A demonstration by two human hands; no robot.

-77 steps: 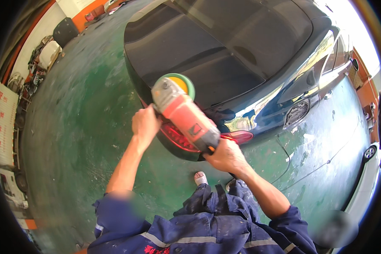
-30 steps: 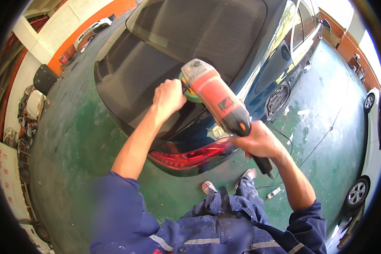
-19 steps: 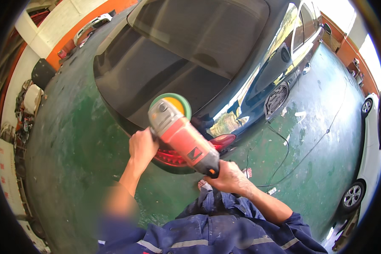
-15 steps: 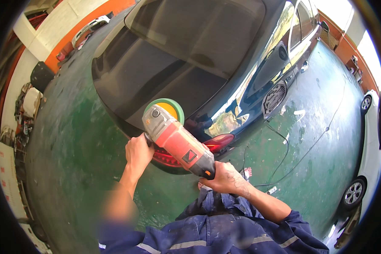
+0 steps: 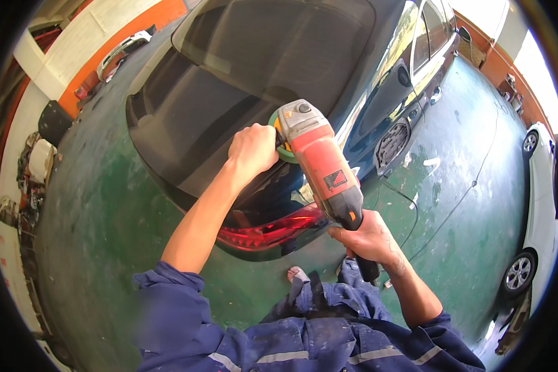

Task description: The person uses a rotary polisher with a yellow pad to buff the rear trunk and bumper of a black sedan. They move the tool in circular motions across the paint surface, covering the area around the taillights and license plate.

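A red and grey polisher (image 5: 321, 158) with a black rear grip is held in both my hands over the rear right corner of a dark car (image 5: 198, 118). My left hand (image 5: 253, 150) is closed round its side handle, mostly hidden by the fingers. Farther back, my right hand (image 5: 371, 239) wraps the black rear grip. The round green and yellow pad (image 5: 282, 155) shows partly behind the polisher's head, against the car's rear; whether it touches the paint I cannot tell. Just below is the red tail light (image 5: 273, 228).
A dark cord (image 5: 474, 184) runs over the green floor (image 5: 93, 248) on the right, beside the car's open fuel flap area (image 5: 392, 144). At the far right stands a white car (image 5: 537, 211). Assorted parts (image 5: 31, 164) line the left wall.
The polisher and both hands have moved right and forward, from the trunk edge to the rear right corner. My left arm is stretched farther out, and more of the tail light shows.
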